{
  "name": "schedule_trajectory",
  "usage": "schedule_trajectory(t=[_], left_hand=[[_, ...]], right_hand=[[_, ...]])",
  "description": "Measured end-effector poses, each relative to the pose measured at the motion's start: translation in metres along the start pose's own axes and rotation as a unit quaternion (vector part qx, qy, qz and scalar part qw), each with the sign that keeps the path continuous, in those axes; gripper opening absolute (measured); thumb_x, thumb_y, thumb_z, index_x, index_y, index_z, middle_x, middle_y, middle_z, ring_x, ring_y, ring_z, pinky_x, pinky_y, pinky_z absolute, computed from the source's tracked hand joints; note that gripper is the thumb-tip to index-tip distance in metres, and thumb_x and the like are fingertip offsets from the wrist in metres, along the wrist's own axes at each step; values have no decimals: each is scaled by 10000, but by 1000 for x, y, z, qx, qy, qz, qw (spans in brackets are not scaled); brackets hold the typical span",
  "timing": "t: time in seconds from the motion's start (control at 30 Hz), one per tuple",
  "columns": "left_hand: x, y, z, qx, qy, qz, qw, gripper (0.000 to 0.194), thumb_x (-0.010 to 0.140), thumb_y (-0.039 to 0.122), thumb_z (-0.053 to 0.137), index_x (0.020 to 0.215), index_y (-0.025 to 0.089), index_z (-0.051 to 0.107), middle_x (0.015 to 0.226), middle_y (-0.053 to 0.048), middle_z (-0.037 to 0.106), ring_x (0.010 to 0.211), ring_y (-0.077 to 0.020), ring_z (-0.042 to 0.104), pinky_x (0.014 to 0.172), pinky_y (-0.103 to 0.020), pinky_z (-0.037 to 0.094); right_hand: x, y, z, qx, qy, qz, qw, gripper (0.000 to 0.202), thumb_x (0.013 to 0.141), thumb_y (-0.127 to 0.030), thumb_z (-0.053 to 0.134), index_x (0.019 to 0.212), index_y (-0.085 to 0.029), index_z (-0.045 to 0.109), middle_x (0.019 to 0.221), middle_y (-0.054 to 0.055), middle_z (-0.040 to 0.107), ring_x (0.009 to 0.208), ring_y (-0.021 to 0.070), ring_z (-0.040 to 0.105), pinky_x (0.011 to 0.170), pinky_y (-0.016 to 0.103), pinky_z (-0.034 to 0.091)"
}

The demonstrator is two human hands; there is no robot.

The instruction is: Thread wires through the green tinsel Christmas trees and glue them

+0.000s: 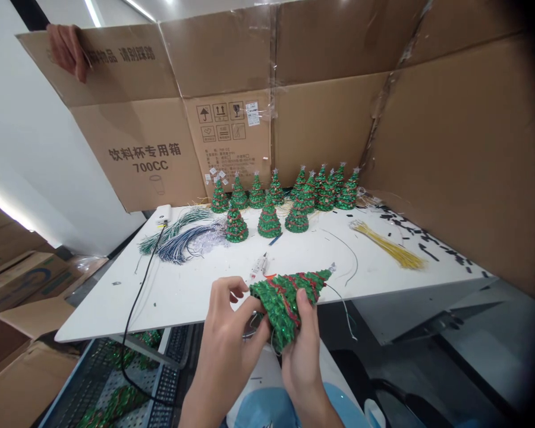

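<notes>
A small green tree with red garland lies on its side above my lap, its silver star tip pointing right. My right hand is wrapped round its lower side, thumb on the garland. At the open base on the left, my left hand has its fingers curled at the rim; what they pinch inside is hidden. A thin green wire hangs from near the tip. Just behind, on the white table, lies a small white tube.
Several upright trees stand behind. Wire bundles lie left, yellow wires and black scraps right. Cardboard walls enclose the back. A black cable crosses the left edge above a crate. Another person's hand grips the cardboard.
</notes>
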State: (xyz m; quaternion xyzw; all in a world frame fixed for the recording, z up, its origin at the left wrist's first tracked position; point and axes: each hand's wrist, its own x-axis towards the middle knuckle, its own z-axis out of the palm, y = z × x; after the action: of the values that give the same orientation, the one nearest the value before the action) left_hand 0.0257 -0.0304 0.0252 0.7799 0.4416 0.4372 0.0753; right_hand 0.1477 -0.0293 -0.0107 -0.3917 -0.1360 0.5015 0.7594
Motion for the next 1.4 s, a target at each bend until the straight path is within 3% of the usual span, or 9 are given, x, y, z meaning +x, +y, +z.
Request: schedule_trajectory(t=[0.1, 0.23, 0.57, 0.73, 0.97, 1.23, 1.4], left_hand=[[0, 1, 0, -5, -28, 4, 1000, 165, 1051, 71, 632, 1007, 230, 621, 1033, -39, 555, 937, -218, 554, 819, -346, 460], [0, -2, 3, -38, -57, -24, 997, 182, 1073, 94, 609, 966, 240, 631, 855, 9, 649, 797, -197, 582, 753, -334, 425], [2, -1, 5, -105, -99, -126, 982, 173, 1048, 190, 594, 882, 236, 606, 766, 39, 612, 703, -155, 561, 682, -280, 416], [4, 1, 7, -207, -114, -181, 955, 177, 1035, 234, 605, 865, 225, 652, 727, 46, 620, 664, -139, 535, 635, -249, 421], [6, 1, 8, -247, -106, -221, 938, 182, 982, 249, 644, 832, 190, 728, 694, 41, 630, 639, -121, 473, 603, -233, 387], [2, 2, 17, -212, -41, -203, 955, 187, 889, 187, 671, 703, 184, 690, 591, 60, 600, 551, -91, 472, 545, -210, 356], [1, 2, 19, -184, -31, -179, 966, 202, 920, 180, 649, 720, 192, 679, 600, 61, 599, 546, -92, 512, 550, -200, 375]], right_hand=[[-1, -3, 1, 20, 19, 41, 999, 821, 894, -682, 831, 1566, -260, 622, 1356, 74, 828, 1360, 362, 739, 1096, 535, 628], [-2, -6, 3, 29, 28, 35, 999, 902, 870, -689, 865, 1617, -286, 560, 1436, 85, 799, 1374, 380, 730, 1089, 560, 630], [-2, -4, 1, 27, 36, 39, 998, 1000, 860, -692, 879, 1699, -329, 475, 1365, 68, 826, 1327, 364, 760, 1104, 563, 624], [-2, -4, 1, 29, 35, 32, 998, 988, 856, -689, 886, 1688, -328, 497, 1374, 70, 823, 1341, 364, 756, 1119, 563, 620], [-3, -5, 2, 29, 43, 25, 998, 1036, 822, -696, 911, 1695, -334, 487, 1425, 76, 800, 1380, 371, 734, 1195, 590, 569], [-6, -4, 4, 26, 47, 18, 998, 994, 840, -683, 890, 1683, -320, 508, 1417, 78, 802, 1366, 360, 740, 1156, 568, 604], [-6, -5, 3, 31, 43, 17, 998, 981, 853, -677, 883, 1680, -301, 514, 1346, 77, 826, 1335, 361, 757, 1143, 571, 613]])
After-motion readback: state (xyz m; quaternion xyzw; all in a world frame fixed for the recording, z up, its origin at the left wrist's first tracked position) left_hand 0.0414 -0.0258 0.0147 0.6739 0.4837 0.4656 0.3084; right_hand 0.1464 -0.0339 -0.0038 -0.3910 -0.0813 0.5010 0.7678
